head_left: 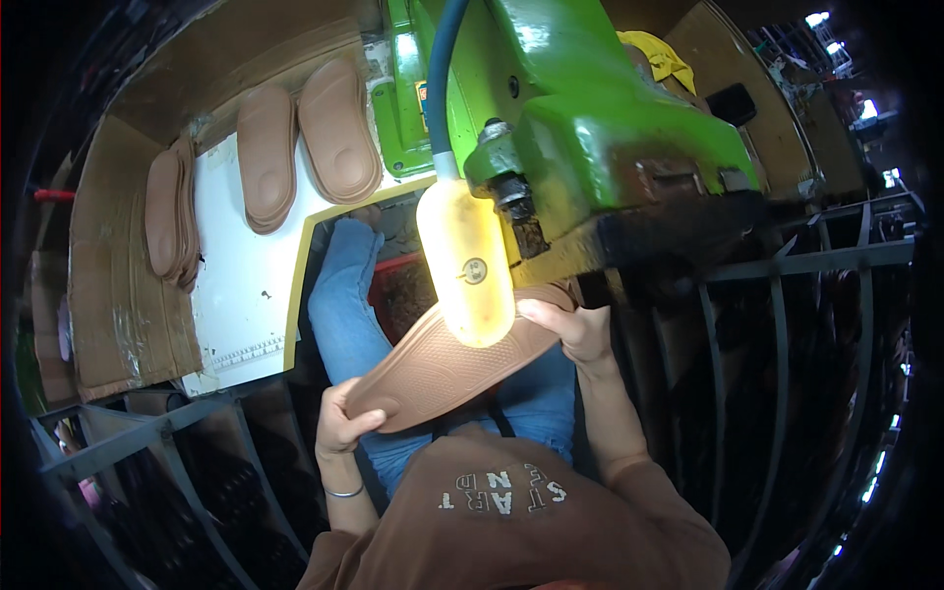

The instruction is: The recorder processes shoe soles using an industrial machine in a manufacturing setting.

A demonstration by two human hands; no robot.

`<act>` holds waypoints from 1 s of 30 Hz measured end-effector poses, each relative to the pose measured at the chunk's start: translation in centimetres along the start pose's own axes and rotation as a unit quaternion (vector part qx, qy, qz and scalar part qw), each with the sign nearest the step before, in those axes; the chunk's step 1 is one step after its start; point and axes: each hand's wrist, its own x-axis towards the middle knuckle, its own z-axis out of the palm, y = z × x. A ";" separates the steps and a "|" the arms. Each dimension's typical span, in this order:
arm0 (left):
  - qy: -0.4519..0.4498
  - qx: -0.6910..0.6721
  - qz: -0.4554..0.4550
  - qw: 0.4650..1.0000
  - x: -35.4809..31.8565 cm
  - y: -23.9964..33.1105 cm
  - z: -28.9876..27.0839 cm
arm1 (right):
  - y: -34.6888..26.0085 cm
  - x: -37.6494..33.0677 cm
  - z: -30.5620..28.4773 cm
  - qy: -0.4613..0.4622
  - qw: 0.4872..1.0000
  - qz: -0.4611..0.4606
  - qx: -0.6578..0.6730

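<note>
A brown, foot-shaped sole (438,379) with a textured face is stretched between my hands above my lap. My left hand (344,421) is closed on its near left end, thumb on top. At the far right end my right hand (580,332) pinches it, thumb on the upper face and fingers beneath. The sole tilts up toward the right. A glowing yellow lamp (464,256) hangs over it and hides part of its far edge. Just beyond my right hand is the dark lower head of a green machine (610,128).
On a white tabletop (221,324) with a yellow edge lie several stacked brown soles (265,162), walled by cardboard (133,295). Metal racks (816,264) stand to both sides. A blue-grey cable (444,79) runs down to the lamp. A yellow cloth (659,57) lies behind the machine.
</note>
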 end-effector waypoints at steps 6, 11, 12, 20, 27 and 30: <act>-0.126 0.088 0.104 0.983 6.8 3.5 8.5 | -0.7 1.0 2.0 -0.023 0.998 -0.030 0.039; -0.025 0.062 0.170 0.983 10.4 3.5 12.1 | 2.3 -3.5 1.6 0.025 1.000 0.007 0.013; 0.012 0.072 0.194 0.978 10.2 3.0 12.8 | 4.2 -6.1 0.8 -0.001 0.997 0.082 -0.005; 0.074 0.024 0.132 0.988 7.8 0.4 12.9 | 5.5 -17.3 -6.8 0.004 0.964 0.264 0.021; 0.029 -0.014 0.115 0.993 8.6 0.7 14.8 | -0.7 -11.2 -11.7 0.266 0.955 0.118 0.063; 0.005 0.007 0.182 0.983 9.6 2.5 15.1 | -2.3 -6.7 -11.9 0.255 0.964 0.055 0.058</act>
